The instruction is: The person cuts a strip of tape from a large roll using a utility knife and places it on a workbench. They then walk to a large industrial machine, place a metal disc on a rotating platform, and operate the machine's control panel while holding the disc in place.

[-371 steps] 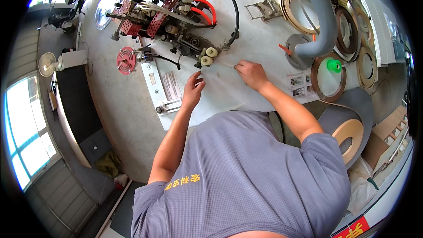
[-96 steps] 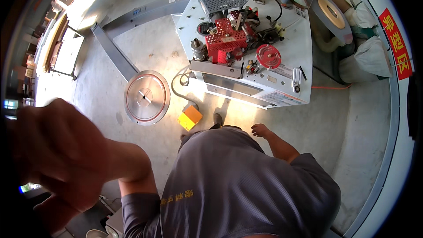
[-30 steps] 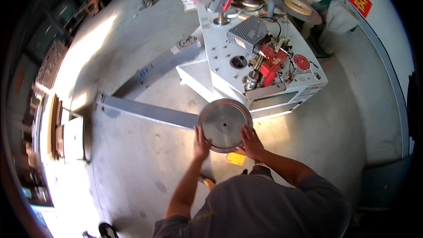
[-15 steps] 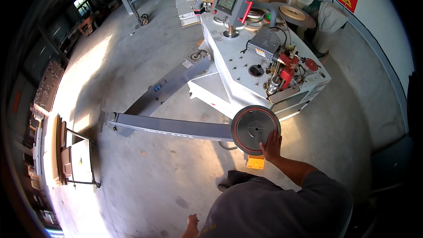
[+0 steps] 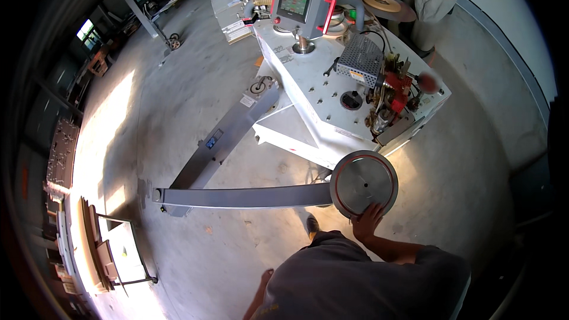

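My right hand (image 5: pixel 368 220) lies on the near edge of a round dark grey disc (image 5: pixel 363 175) with a red ring near its rim. Its fingers are stretched out over the disc's surface and are not wrapped round anything. The disc sits at the end of a long grey jointed arm (image 5: pixel 255 197), which folds back to a white machine (image 5: pixel 323 95). Low at my left side hangs my left hand (image 5: pixel 267 275), away from the machine. It looks empty, but its fingers are too small and turned away to make out.
On the machine stand a tilted control screen (image 5: pixel 295 5), a perforated metal cover (image 5: pixel 360 59) and a red mechanism (image 5: pixel 400 90). A rack of boards (image 5: pixel 98 249) is at the left. A grey post (image 5: pixel 133 3) rises farther back. My shoe (image 5: pixel 312 223) is on the concrete floor.
The disc has swung right and slightly nearer me, with my right hand on its near edge. The arm's outer section has moved with it. The yellow box below the disc no longer shows.
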A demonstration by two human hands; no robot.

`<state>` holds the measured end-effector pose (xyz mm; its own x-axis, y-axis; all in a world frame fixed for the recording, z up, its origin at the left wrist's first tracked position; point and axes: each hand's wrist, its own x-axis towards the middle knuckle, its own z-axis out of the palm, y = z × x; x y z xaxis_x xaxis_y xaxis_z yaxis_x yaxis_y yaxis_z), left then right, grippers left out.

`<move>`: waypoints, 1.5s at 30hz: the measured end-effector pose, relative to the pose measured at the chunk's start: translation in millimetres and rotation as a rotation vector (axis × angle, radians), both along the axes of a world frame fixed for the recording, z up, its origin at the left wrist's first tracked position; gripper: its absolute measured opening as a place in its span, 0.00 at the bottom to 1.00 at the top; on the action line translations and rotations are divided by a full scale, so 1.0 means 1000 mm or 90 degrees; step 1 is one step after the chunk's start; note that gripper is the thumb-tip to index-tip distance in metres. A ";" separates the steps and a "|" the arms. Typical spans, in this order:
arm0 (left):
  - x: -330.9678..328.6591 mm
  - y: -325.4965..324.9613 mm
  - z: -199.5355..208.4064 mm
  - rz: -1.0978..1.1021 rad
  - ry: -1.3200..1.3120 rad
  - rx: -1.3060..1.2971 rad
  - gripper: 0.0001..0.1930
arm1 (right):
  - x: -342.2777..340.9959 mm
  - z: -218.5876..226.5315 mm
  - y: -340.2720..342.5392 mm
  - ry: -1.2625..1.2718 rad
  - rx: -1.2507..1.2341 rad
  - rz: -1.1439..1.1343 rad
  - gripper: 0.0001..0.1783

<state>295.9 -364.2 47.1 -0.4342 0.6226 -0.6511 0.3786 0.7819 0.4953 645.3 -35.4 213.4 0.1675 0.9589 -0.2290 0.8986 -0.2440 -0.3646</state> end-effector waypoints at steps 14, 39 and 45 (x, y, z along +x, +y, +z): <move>-0.148 0.363 0.114 -0.181 -0.127 0.310 0.20 | -0.062 0.065 0.130 0.293 0.146 0.114 0.29; -0.234 0.423 0.088 -0.727 0.127 -0.001 0.43 | -0.103 0.035 0.061 -0.003 0.112 -0.274 0.39; -0.237 0.423 0.082 -0.727 0.131 -0.004 0.44 | -0.086 0.022 0.046 -0.115 0.053 -0.261 0.39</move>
<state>59.3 58.9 129.6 0.2796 0.7174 -0.6381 0.9386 -0.0644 0.3389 559.1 10.5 235.2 0.5668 0.8194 -0.0858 0.7852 -0.5688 -0.2447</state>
